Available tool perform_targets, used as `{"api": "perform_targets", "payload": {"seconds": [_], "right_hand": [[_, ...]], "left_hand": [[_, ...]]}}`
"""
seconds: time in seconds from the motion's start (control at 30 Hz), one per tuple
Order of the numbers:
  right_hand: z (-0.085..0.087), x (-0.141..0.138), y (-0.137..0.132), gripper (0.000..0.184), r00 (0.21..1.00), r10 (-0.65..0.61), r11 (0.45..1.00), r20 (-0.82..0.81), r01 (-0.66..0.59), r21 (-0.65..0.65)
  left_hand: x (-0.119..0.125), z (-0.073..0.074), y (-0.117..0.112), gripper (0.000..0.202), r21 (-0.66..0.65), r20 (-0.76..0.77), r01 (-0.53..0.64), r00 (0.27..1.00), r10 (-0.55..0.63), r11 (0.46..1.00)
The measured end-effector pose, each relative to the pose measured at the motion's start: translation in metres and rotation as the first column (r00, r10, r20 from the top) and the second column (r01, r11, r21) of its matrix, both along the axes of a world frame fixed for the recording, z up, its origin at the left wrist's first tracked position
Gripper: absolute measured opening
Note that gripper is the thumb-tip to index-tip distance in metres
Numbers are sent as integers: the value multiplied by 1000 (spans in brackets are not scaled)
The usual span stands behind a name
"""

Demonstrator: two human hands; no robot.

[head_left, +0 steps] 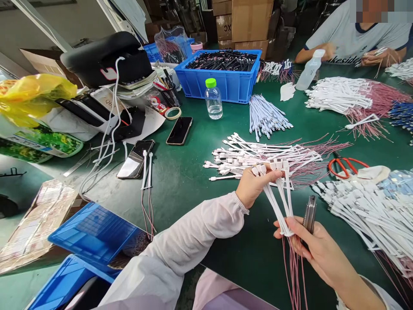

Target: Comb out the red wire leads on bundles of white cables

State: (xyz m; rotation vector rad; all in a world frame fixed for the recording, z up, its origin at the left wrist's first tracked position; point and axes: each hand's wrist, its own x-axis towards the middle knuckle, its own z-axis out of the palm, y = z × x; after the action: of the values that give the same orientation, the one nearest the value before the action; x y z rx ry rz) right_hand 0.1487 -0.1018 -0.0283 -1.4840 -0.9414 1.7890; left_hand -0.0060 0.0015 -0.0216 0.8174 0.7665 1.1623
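My left hand [253, 185] is closed on the upper ends of a small bunch of white cables [277, 202], just below their square white connectors. Lower down, my right hand [318, 247] pinches the same bunch where thin reddish wires [292, 271] come out and hang down. Tucked in my right hand is a dark grey utility knife [309, 214], pointing up; whether its blade is out cannot be seen. Right behind my left hand lies a loose pile of similar white cables [238, 155] with reddish wires.
Red-handled scissors [346, 165] and a big cable heap [371, 211] lie at right. Farther back stand a clear bottle [213, 101] and a blue bin [216, 82] of black parts. Phones [180, 130] and two cables [146, 172] lie left. Across the table sits a co-worker [358, 38].
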Motion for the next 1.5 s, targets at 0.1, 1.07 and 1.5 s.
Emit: {"api": "perform_targets", "payload": {"seconds": [0.1, 1.07, 1.5], "right_hand": [[1, -1, 0, 41, 1000, 21, 1000, -3, -21, -1], [-9, -2, -3, 39, 995, -20, 994, 94, 10, 107], [0, -3, -4, 32, 983, -49, 999, -174, 47, -16]], "left_hand": [[-2, 1, 0, 25, -2, 16, -16, 1000, 16, 1000], [-4, -1, -2, 37, 29, -152, 147, 978, -141, 989], [-18, 14, 2, 61, 27, -24, 526, 850, -525, 850]]}}
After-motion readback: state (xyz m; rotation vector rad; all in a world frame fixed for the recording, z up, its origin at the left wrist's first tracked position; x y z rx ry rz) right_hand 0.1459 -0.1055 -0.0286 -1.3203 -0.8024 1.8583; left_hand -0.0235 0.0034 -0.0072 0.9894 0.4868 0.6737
